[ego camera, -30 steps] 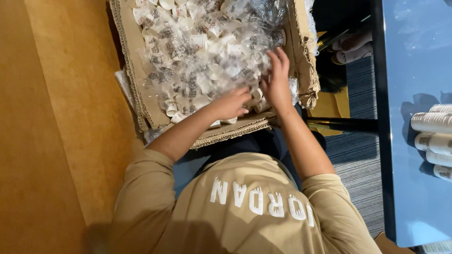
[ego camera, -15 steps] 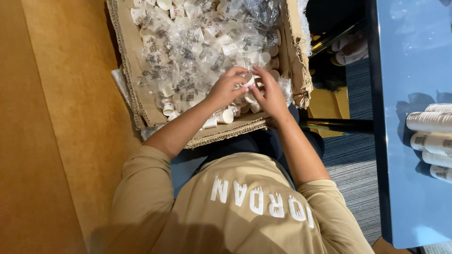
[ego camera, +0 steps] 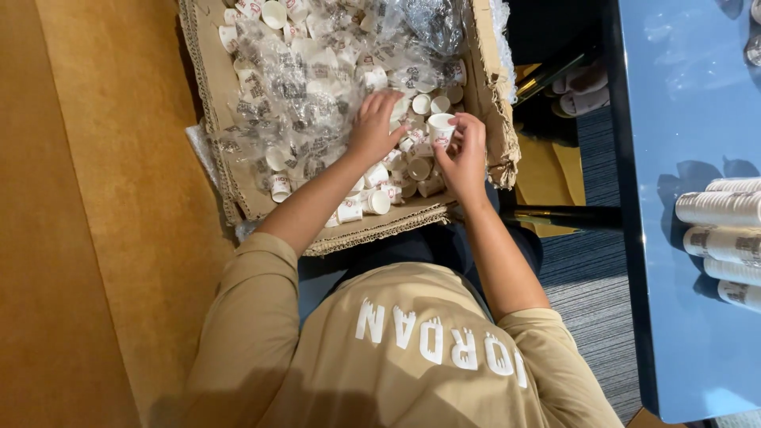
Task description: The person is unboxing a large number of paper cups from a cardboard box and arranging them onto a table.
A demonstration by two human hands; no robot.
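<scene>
Item: small white paper cup, lifted since a moment earlier from the loose heap in the cardboard box. Right hand pinched it; left hand rested open-fingered on neighbouring cups. Picking underway.

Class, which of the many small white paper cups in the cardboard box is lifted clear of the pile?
The small white paper cup pinched upright in the right hand.

White paper cups with red print; brown cardboard box; clear plastic wrap; glossy blue desk; tan shirt.
</scene>
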